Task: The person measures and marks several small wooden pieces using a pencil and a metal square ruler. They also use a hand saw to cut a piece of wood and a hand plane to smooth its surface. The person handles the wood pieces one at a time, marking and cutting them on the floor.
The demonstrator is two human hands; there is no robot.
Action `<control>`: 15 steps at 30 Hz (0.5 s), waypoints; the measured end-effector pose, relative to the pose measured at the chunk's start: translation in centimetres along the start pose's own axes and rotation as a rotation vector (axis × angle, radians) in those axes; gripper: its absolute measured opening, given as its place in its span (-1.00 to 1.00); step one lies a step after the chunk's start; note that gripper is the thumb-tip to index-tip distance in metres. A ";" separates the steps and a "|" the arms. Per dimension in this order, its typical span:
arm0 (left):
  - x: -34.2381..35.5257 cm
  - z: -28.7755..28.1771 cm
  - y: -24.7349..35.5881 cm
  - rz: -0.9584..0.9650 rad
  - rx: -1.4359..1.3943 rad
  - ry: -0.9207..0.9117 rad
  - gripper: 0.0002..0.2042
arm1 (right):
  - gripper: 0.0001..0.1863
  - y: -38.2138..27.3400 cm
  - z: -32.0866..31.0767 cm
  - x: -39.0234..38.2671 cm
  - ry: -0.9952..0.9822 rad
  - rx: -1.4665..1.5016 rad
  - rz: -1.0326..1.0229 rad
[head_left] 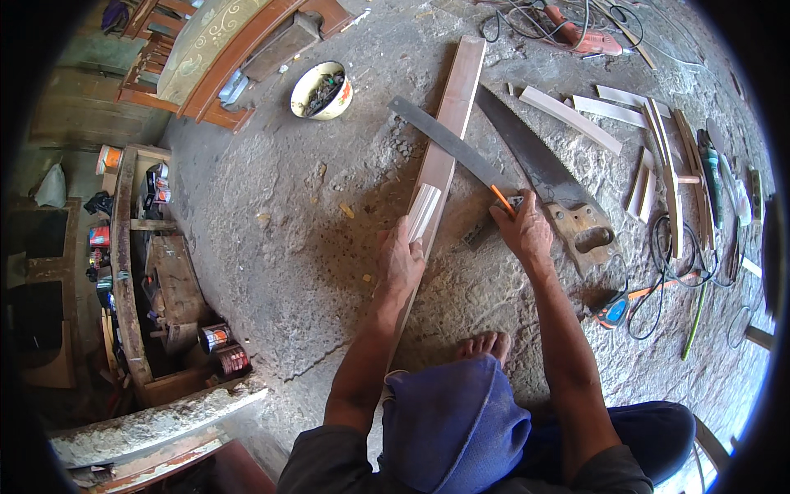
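Note:
A long wooden plank [459, 103] lies on the floor, running away from me. My left hand [401, 262] is closed on a short grooved wooden strip [424, 206], which rests along the plank. Across the plank lies a flat metal blade [451, 142], like that of a square, its near end reaching my right hand [527, 229]. That hand is closed, with an orange pencil [501, 200] sticking out of its fingers. Whether it also grips the blade's end is hidden. A handsaw [543, 152] lies just right of the blade, its wooden handle [583, 235] beside my right wrist.
To the right are several cut wooden strips [572, 120], a blue tape measure [612, 311] and black cable [658, 284]. A red power tool [583, 33] lies at the back. At left stand an enamel bowl [337, 105] of small bits and a wooden crate [123, 272].

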State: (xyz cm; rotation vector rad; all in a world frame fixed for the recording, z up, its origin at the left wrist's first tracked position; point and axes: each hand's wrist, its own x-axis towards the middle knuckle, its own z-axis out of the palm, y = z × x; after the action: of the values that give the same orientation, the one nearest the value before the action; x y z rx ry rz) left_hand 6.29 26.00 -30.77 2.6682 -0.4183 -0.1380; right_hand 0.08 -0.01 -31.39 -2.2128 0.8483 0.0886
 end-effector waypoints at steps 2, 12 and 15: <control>0.0 0.1 0.0 -0.026 0.006 -0.019 -0.43 | -0.24 -0.2 0.2 0.1 0.011 -0.010 0.017; 0.1 0.1 0.1 0.101 -0.045 0.072 -0.44 | -0.35 0.1 1.7 1.0 0.080 0.092 -0.003; 0.2 0.2 -0.1 0.184 -0.058 0.146 -0.43 | -0.35 0.3 2.5 1.3 0.239 0.175 -0.128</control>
State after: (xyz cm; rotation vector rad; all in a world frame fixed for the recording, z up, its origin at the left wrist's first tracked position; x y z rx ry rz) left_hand 6.51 25.93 -31.03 2.5469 -0.5986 0.0984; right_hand 1.38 0.80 -33.81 -2.1315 0.8057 -0.3059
